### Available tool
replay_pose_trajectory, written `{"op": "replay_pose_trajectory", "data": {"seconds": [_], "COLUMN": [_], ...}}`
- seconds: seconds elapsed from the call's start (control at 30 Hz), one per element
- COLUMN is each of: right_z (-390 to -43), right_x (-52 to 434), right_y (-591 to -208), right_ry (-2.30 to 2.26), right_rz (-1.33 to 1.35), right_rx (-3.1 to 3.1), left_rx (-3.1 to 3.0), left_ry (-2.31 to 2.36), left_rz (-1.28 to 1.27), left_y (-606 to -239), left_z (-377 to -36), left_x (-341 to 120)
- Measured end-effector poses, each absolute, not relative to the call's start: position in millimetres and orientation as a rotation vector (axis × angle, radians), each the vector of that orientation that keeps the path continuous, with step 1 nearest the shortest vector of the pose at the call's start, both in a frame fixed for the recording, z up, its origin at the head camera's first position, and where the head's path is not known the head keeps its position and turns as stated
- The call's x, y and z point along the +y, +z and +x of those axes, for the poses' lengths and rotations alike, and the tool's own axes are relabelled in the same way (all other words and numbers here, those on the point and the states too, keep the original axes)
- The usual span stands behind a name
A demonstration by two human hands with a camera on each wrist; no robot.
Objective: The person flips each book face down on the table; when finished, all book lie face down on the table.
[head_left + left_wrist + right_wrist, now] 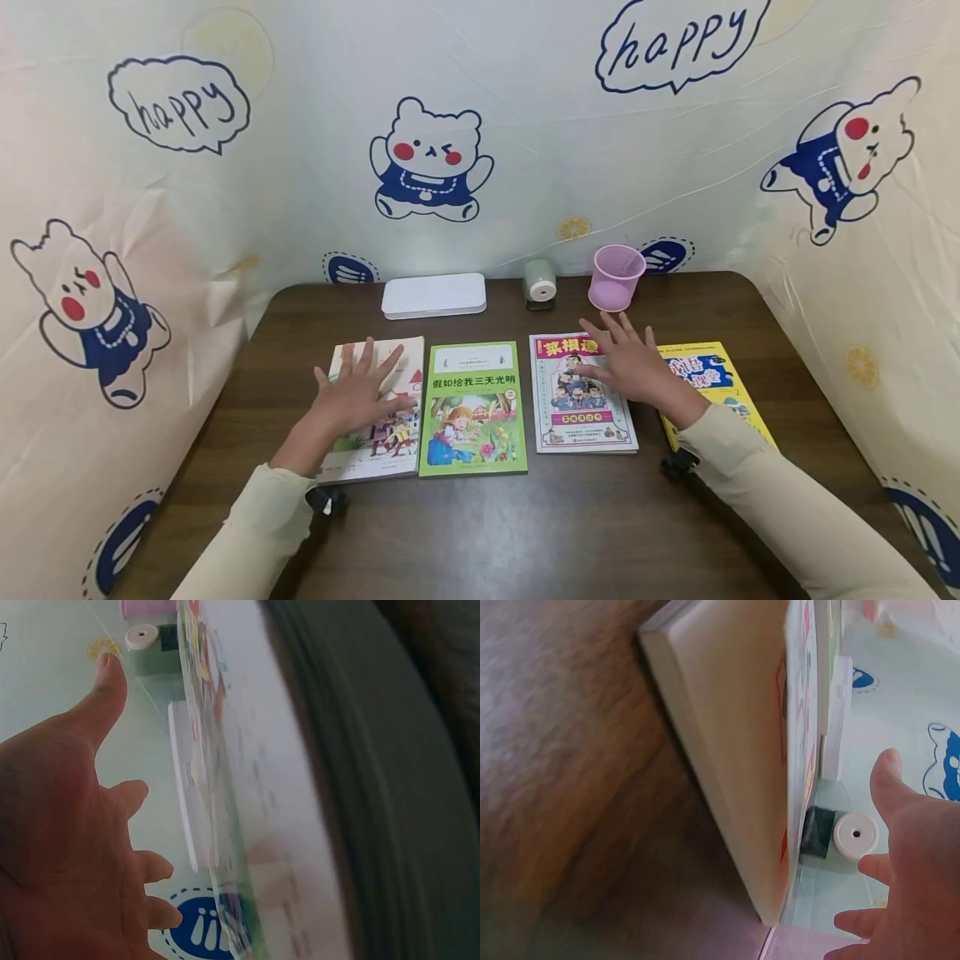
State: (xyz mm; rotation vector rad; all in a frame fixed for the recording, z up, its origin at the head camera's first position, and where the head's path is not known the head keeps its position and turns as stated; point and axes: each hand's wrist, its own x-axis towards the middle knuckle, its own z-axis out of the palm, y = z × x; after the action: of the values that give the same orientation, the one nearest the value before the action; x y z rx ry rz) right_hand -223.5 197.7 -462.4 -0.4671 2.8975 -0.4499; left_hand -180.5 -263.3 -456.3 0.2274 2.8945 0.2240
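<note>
Four books lie in a row on the dark wooden table [525,525]. My left hand [360,392] is spread flat, fingers apart, over the leftmost white picture book [408,354]. In the left wrist view the left hand [67,847] is open beside that book's cover [255,825] and holds nothing. My right hand [628,362] is spread over the right edge of the pink-bordered book [573,417] and the left edge of the yellow book [720,375]. Between the hands lies a green book [472,408]. The right wrist view shows the right hand [907,885] open beside a book's edge [735,765].
Along the back edge stand a white flat case [433,295], a green pencil sharpener [539,283] and a pink mesh pen cup [617,277]. A cartoon-printed cloth screen [450,125] walls the table on three sides. Bare wood runs along the front.
</note>
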Motion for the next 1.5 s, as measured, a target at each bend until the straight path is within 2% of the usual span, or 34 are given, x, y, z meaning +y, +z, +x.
{"op": "replay_pose_trajectory", "data": {"seconds": [1.5], "right_z": [-233.4], "right_x": [78.0], "right_y": [-456.0], "right_ry": [-0.314], "right_rz": [-0.853], "right_rx": [2.811], "left_rx": [2.778], "left_ry": [0.333], "left_rz": [0.089], "left_y": [-465.8], "left_z": [-118.4], "left_x": [-309.6]}}
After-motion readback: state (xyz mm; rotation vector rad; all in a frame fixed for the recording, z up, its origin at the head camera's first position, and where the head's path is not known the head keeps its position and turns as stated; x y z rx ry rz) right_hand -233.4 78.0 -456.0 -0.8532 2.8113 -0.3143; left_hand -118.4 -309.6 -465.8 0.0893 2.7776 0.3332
